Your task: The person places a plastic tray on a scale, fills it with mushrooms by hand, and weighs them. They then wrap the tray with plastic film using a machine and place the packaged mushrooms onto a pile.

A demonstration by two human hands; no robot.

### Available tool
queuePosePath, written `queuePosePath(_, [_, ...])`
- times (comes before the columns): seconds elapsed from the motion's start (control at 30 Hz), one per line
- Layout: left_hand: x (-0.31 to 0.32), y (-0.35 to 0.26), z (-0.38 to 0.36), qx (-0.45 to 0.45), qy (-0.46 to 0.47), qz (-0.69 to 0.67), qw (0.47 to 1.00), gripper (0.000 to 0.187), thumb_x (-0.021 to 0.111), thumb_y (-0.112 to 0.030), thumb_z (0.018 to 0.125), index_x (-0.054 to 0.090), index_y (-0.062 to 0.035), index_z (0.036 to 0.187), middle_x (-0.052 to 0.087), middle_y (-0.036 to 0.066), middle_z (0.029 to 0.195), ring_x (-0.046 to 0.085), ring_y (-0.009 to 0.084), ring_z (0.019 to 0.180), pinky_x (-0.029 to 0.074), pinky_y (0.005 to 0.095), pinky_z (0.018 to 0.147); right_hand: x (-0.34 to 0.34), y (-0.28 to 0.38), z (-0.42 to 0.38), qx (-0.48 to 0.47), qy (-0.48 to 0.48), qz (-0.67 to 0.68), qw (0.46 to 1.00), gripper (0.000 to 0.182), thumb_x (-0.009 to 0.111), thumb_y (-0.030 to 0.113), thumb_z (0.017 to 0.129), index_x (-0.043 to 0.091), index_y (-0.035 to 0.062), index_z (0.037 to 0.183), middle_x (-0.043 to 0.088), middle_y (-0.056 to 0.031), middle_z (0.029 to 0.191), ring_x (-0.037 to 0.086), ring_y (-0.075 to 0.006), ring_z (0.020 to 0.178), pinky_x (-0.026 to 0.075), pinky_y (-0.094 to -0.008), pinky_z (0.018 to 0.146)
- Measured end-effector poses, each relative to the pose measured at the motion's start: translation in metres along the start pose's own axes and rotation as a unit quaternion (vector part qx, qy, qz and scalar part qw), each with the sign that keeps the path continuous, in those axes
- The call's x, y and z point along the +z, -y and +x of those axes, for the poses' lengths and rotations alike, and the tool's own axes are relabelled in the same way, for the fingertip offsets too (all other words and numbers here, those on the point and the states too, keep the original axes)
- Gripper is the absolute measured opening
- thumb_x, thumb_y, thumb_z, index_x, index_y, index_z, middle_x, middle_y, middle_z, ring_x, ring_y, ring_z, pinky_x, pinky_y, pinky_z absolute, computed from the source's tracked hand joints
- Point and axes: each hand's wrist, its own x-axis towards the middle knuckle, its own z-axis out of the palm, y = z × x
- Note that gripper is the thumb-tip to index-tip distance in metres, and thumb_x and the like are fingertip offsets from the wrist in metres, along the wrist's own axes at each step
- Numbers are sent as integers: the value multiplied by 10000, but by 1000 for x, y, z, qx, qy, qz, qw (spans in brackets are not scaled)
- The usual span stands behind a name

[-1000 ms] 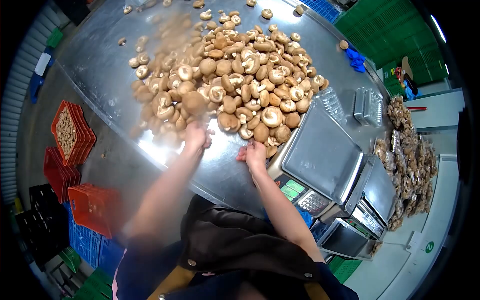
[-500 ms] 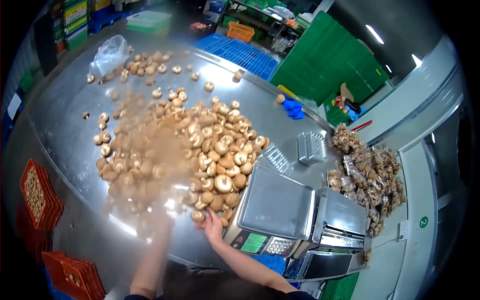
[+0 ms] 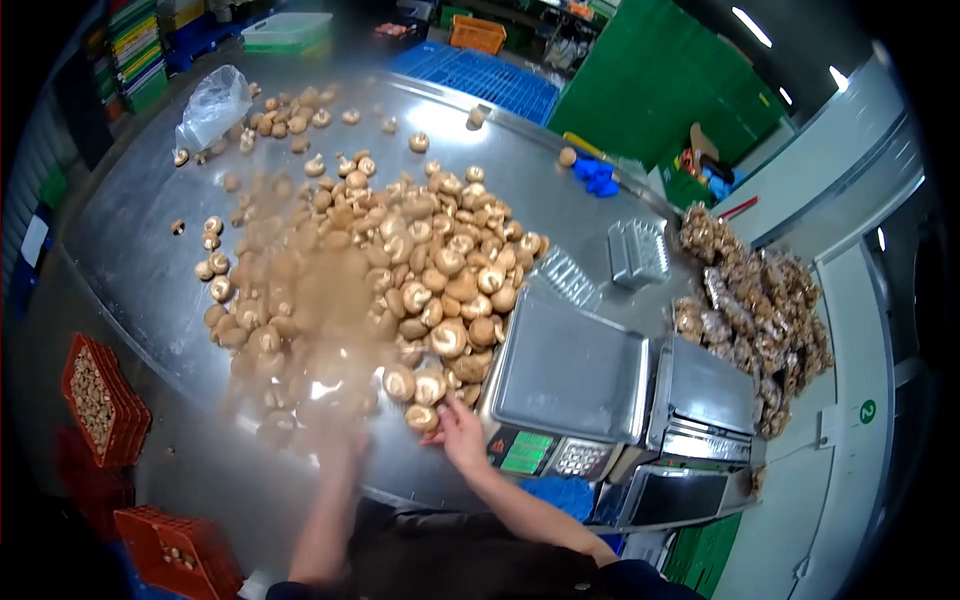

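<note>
A large heap of brown mushrooms (image 3: 420, 270) lies on the steel table (image 3: 130, 260). At the heap's near edge, my right hand (image 3: 461, 434) has its fingers against a mushroom (image 3: 421, 418), just left of the scale (image 3: 570, 375). My left hand (image 3: 340, 445) is at the near side of the heap, further left; a blur over this part of the view hides its fingers. Two clear plastic trays, one flat (image 3: 568, 278) and one upright (image 3: 638, 254), lie beyond the scale.
A plastic bag (image 3: 214, 108) and loose mushrooms are at the far left. Blue gloves (image 3: 596, 178) rest by the far edge. Packed mushrooms (image 3: 760, 320) are piled at the right, behind a wrapping machine (image 3: 708, 385). Red crates (image 3: 105, 400) stand at the lower left.
The view has shifted, so the scale and crates sit further right. Both hands appear further right and slightly lower. Some mushrooms at the near edge by my right hand have changed position.
</note>
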Motion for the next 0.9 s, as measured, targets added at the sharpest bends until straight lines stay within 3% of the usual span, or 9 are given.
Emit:
queuePosePath(0.17, [27, -23, -21, 23, 54, 48, 997, 297, 425, -89, 947, 441, 48, 1210, 537, 115, 725, 483, 154, 384, 342, 274, 320, -28, 48, -12, -19, -17, -49, 998, 407, 424, 123, 986, 379, -29, 1360, 635, -124, 837, 639, -176, 595, 571, -314, 556])
queuePosePath(0.2, [27, -6, -5, 153, 90, 162, 971, 294, 441, -81, 938, 449, 51, 1200, 546, 113, 747, 490, 152, 396, 346, 265, 329, -37, 60, -14, -20, -21, -33, 999, 404, 426, 122, 984, 388, -27, 1358, 634, -119, 827, 634, -171, 589, 570, -310, 555])
queuePosePath(0.27, [43, -4, -10, 164, 136, 195, 957, 289, 480, -69, 919, 467, 57, 1179, 560, 108, 817, 507, 148, 422, 351, 248, 345, -58, 71, -25, -17, -48, -7, 999, 415, 427, 123, 985, 379, -20, 1372, 622, -107, 753, 625, -167, 553, 550, -297, 529])
queuePosePath(0.37, [90, -13, -25, 18, 214, 99, 972, 301, 554, -61, 884, 490, 53, 1155, 561, 105, 1005, 527, 125, 452, 348, 224, 348, -103, 74, -25, -34, -103, 18, 994, 458, 442, 106, 975, 328, -56, 1388, 591, -110, 692, 593, -159, 525, 556, -306, 504])
queuePosePath(0.57, [170, 30, -35, 57, 306, 183, 933, 349, 591, 16, 813, 516, 40, 1153, 590, 63, 879, 519, 89, 486, 397, 221, 386, -195, 78, -43, -42, -178, -69, 981, 387, 464, 99, 964, 455, 14, 1341, 582, -73, 682, 565, -107, 510, 503, -257, 428])
queuePosePath(0.6, [180, 45, -30, 151, 303, 261, 904, 319, 597, 11, 805, 546, 42, 1118, 594, 53, 847, 529, 84, 519, 405, 217, 403, -207, 78, -45, -47, -202, -95, 974, 368, 488, 98, 954, 493, 26, 1315, 583, -59, 684, 556, -97, 495, 468, -240, 400])
queuePosePath(0.73, [211, 45, -53, 221, 301, 430, 822, 309, 645, -76, 740, 592, 40, 1021, 654, 139, 786, 647, 242, 747, 504, 341, 728, -253, 73, -52, -33, -238, -164, 957, 344, 545, 100, 925, 554, 45, 1264, 560, -25, 682, 499, -66, 464, 411, -226, 377])
queuePosePath(0.87, [212, 57, -63, 262, 292, 473, 789, 319, 674, -79, 731, 590, 40, 1014, 641, 171, 764, 635, 295, 706, 496, 377, 667, -279, 60, -50, -20, -214, -264, 940, 321, 563, 106, 910, 582, 20, 1219, 602, -43, 737, 503, -66, 494, 424, -227, 416])
queuePosePath(0.9, [203, 55, -61, 260, 298, 448, 802, 334, 666, -65, 756, 583, 34, 1064, 644, 136, 771, 633, 225, 675, 497, 345, 638, -278, 66, -54, 20, -206, -194, 959, 313, 558, 108, 914, 583, 6, 1208, 618, -54, 764, 514, -77, 501, 443, -225, 447])
